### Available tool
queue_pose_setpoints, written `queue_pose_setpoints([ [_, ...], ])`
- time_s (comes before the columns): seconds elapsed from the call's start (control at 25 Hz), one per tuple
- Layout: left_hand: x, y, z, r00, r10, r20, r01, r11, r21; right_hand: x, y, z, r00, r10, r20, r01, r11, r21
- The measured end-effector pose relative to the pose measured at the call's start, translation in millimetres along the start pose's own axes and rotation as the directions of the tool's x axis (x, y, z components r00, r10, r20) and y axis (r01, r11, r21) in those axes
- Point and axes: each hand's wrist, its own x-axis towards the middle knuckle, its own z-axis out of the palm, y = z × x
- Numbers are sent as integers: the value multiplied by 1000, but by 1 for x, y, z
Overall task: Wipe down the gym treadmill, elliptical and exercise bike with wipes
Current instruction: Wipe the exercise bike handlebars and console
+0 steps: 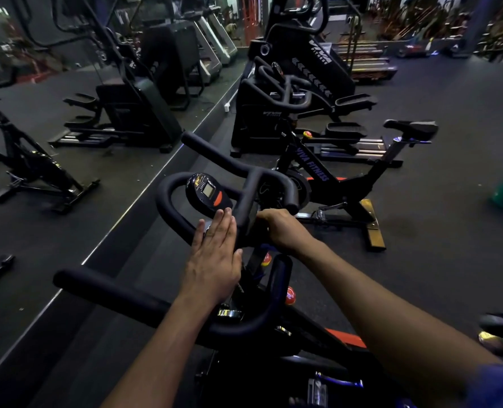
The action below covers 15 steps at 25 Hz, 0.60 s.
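Left hand [215, 254] flat with straight fingers on exercise bike handlebar [167, 213] by console [207, 192], right hand [279, 228] gripping centre bar [245, 207]

Console [207, 193] just ahead of hand [215, 254]

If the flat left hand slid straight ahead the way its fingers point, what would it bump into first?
Most likely the little console with the grey screen. The left hand lies flat on the handlebar, fingertips pointing up at it. Depth is hard to judge, so it might slide just under.
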Motion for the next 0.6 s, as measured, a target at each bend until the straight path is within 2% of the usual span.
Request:
queue_pose_setpoints([
  [0.16, 0, 0, 0, 999, -14, 30, 14, 1000, -4, -8, 7, -12, 973, -172, 151, 184, 981, -69],
  [0.24, 0, -1, 0, 999, -19, 34, 19, 1000, -12, -14, 19, -22, 949, -194, 249, 224, 969, -101],
  [0.32, 1, 0, -1, 999, -18, 33, 19, 1000, -21, -19, 27, -35, 943, -172, 285, 209, 972, -107],
  [0.44, 1, 1, -3, 999, -17, 32, 18, 999, -26, -18, 23, -44, 974, -139, 180, 145, 989, -17],
  [0.6, 1, 1, -4, 999, -14, 47, 16, 999, -40, -1, -3, -17, 979, -188, 81, 185, 982, 41],
])
